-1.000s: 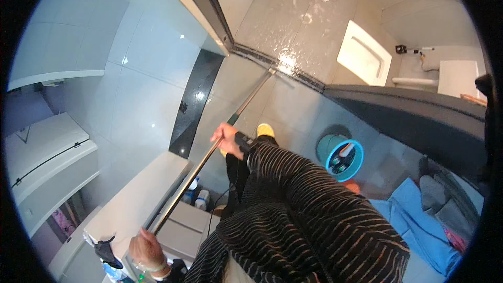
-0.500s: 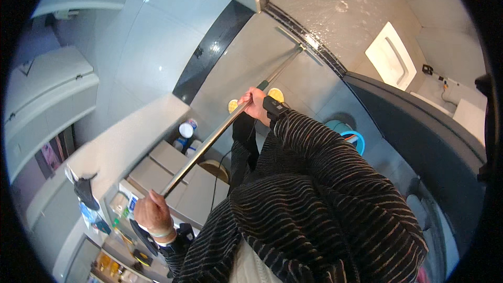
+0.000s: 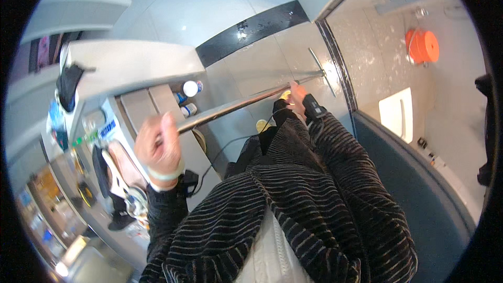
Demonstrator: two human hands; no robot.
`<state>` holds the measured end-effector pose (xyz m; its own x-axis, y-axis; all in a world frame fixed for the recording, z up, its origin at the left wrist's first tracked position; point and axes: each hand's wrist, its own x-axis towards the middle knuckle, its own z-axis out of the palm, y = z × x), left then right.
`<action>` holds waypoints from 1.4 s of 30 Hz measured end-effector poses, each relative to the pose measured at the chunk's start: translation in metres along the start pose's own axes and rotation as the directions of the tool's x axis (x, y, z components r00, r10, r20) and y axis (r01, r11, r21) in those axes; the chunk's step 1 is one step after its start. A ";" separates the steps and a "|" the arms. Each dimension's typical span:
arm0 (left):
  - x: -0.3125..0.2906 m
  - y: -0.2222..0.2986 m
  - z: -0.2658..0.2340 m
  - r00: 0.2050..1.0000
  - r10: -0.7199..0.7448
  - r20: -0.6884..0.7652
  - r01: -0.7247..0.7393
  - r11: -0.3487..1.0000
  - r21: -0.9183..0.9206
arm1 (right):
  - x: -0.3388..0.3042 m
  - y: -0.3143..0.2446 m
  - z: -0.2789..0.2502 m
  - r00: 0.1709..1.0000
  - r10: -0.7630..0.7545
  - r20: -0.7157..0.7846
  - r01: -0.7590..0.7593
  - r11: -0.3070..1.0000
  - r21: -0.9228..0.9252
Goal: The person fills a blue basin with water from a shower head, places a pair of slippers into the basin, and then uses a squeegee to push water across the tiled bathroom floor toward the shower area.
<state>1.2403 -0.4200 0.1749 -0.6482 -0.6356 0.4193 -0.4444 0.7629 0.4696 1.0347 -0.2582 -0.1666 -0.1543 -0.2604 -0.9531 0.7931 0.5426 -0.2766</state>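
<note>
A long metal pole, the handle of a floor squeegee, slants from the left down toward the tiles. My left hand is closed around its upper end, thumb pointing up along it. Lower on the pole, my right hand grips it, with a dark band on the wrist. The squeegee's thin crosswise head lies on the grey tiled floor, beside a dark door track. Two yellow slipper tips show below my dark trousers, partly hidden.
Beyond the track, the wet floor holds an orange bucket and a white squat toilet. A dark partition stands at my right. Drawers, a white tub and bottles line the left. A black strip crosses the floor ahead.
My view has turned, so the surroundings sit differently. The pole lies flatter across the picture, and the squeegee's head appears farther right. Both hands keep their hold. The blue basin has left view.
</note>
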 end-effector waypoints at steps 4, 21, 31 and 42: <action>-0.002 0.000 -0.003 0.998 0.030 0.049 -0.026 0.995 -0.097 | -0.066 -0.016 0.021 0.801 -0.498 0.333 0.571 0.467 -0.675; -0.109 -0.115 0.018 0.675 -0.664 0.321 0.720 0.499 -0.483 | -0.249 -0.120 0.087 0.410 -0.781 0.472 0.849 0.138 -0.510; -0.161 -0.079 0.121 0.767 -0.380 0.517 0.595 0.724 -0.350 | -0.301 -0.079 0.121 0.399 -0.776 0.488 0.916 0.360 -0.177; -0.144 -0.085 0.217 0.737 -0.609 0.293 0.676 0.675 -0.297 | -0.299 -0.043 0.120 0.351 -0.745 0.568 0.883 0.466 0.065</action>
<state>1.2375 -0.3678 -0.0938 -0.3880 -0.8986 -0.2050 -0.5546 0.0500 0.8306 1.1176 -0.2992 0.1449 -0.3101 -0.9489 -0.0588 0.2713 -0.0290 -0.9621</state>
